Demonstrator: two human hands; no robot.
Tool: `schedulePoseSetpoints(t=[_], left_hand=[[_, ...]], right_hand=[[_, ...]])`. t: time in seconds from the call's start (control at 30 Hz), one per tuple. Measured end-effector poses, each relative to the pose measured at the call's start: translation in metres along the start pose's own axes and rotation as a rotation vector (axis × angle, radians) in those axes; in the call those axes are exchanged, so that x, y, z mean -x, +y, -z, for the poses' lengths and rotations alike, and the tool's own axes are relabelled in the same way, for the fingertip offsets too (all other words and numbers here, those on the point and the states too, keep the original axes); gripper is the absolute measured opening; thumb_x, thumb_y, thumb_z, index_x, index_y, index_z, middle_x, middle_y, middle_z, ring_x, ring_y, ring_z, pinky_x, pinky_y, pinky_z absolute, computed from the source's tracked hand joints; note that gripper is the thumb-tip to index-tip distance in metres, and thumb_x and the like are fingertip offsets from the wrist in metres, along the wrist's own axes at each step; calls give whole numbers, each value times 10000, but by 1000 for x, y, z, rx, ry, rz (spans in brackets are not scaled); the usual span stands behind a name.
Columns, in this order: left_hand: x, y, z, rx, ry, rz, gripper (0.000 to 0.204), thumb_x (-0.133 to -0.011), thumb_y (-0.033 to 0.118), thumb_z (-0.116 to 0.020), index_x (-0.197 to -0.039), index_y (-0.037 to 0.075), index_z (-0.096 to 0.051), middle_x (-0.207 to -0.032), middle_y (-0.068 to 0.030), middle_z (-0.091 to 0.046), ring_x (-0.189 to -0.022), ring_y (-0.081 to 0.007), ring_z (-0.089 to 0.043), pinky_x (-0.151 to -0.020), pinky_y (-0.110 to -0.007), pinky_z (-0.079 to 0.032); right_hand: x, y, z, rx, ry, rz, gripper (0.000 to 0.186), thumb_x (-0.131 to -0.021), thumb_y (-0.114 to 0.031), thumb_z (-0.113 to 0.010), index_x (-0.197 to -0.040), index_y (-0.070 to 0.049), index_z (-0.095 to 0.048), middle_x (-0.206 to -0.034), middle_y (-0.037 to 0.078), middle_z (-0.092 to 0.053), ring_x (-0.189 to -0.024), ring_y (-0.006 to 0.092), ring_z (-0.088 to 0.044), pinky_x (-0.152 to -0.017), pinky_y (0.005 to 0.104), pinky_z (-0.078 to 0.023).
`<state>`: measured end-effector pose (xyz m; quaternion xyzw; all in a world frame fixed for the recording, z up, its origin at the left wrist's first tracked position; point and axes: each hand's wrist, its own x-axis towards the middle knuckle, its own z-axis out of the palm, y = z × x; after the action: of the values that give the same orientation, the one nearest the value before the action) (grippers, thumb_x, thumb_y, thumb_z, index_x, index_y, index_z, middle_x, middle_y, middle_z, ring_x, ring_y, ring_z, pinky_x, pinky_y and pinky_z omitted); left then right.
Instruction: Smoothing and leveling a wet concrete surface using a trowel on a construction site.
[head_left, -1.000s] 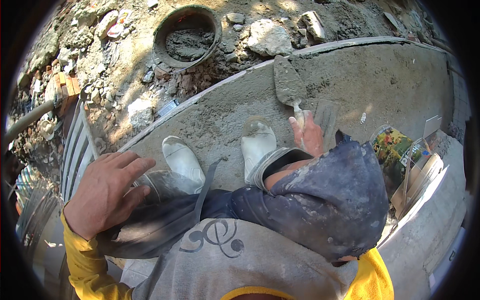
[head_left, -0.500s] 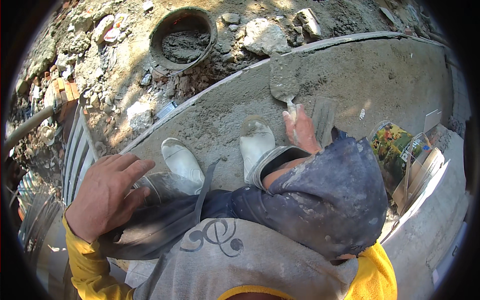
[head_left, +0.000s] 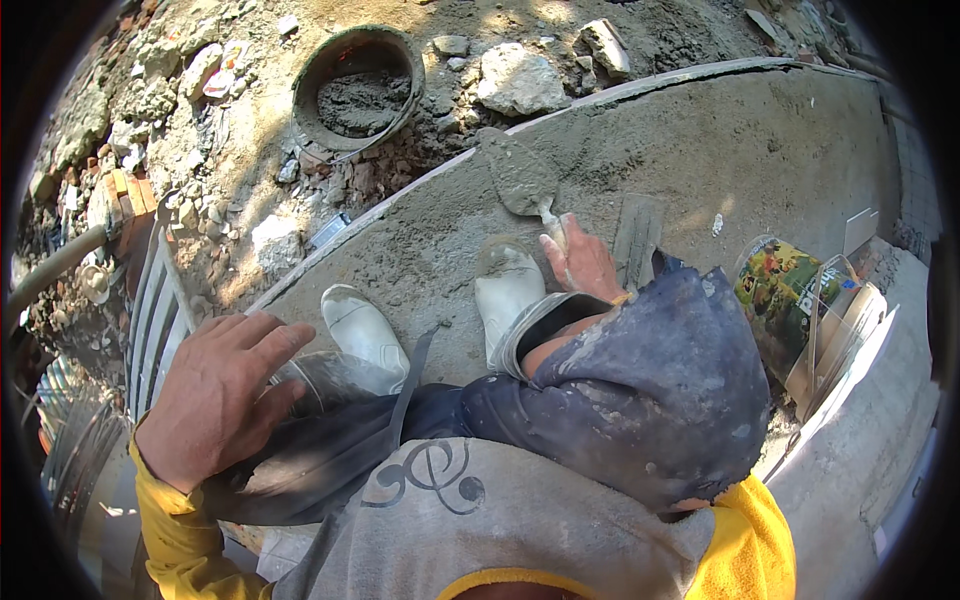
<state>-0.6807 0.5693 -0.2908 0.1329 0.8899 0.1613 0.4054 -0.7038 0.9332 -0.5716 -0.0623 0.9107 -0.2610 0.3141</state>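
Note:
My right hand (head_left: 585, 262) is wrapped round the light handle of a mortar-coated trowel (head_left: 520, 175). The trowel's blade points to the far left over the grey mortar surface (head_left: 730, 140), its tip near the pale edging strip (head_left: 420, 187). Whether the blade touches the mortar, I cannot tell. Just right of that hand lies a flat grey wooden float (head_left: 638, 235). My left hand (head_left: 225, 390) hovers by my left knee, holding nothing, fingers slightly bent and apart. Between the hands stand my white rubber boots (head_left: 365, 330) on the mortar surface.
A bucket partly filled with mortar (head_left: 365, 100) stands beyond the strip, among rubble and a large pale stone (head_left: 522, 78). At right is a colourful printed bucket (head_left: 778, 285) beside stacked thin boards (head_left: 845, 340). A metal grille (head_left: 155, 310) leans at left.
My right hand has swung the trowel to the left, and its blade now tilts further left. The left hand stays nearly where it was. The view has shifted slightly.

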Motion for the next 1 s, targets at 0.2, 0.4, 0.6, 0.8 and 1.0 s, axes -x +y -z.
schedulePoseSetpoints(t=[0.2,0.4,0.6,0.8,1.0], left_hand=[[13,-5,-5,10,5,34,437,-777,122,-704,-1190,22,-599,-986,-152,-607,-909,-365,-587,-805,-445,-457],[3,0,1,-6,31,-31,453,-756,119,-698,-1186,8,-605,-966,-153,-599,-905,-369,-581,-793,-445,-454],[7,-3,-3,-9,3,20,445,-764,120,-714,-1185,24,-605,-976,-143,-602,-916,-357,-589,-808,-437,-459],[7,1,2,-20,3,12,420,-778,122,-726,-1172,33,-609,-982,-136,-612,-930,-345,-599,-818,-430,-468],[5,4,0,-35,-1,10,415,-777,124,-727,-1163,31,-609,-980,-134,-612,-938,-337,-596,-835,-428,-466]], right_hand=[[-32,71,30,22,516,0,313,-958,-306,-603,-1031,-10,-531,-721,241,-633,-701,493,-624,-648,514,-496],[1,33,-2,-155,160,-117,465,-936,-416,-615,-1187,-35,-526,-899,298,-666,-885,510,-644,-747,545,-497],[14,42,-2,-304,429,-98,372,-940,-341,-627,-1073,-3,-552,-863,266,-648,-806,475,-636,-714,499,-470],[22,59,-8,-33,488,-228,388,-942,-341,-607,-1131,-12,-527,-901,282,-655,-862,518,-620,-729,549,-466],[26,61,-23,102,455,-251,371,-932,-339,-613,-1126,-38,-516,-900,306,-653,-889,527,-612,-751,577,-456]])
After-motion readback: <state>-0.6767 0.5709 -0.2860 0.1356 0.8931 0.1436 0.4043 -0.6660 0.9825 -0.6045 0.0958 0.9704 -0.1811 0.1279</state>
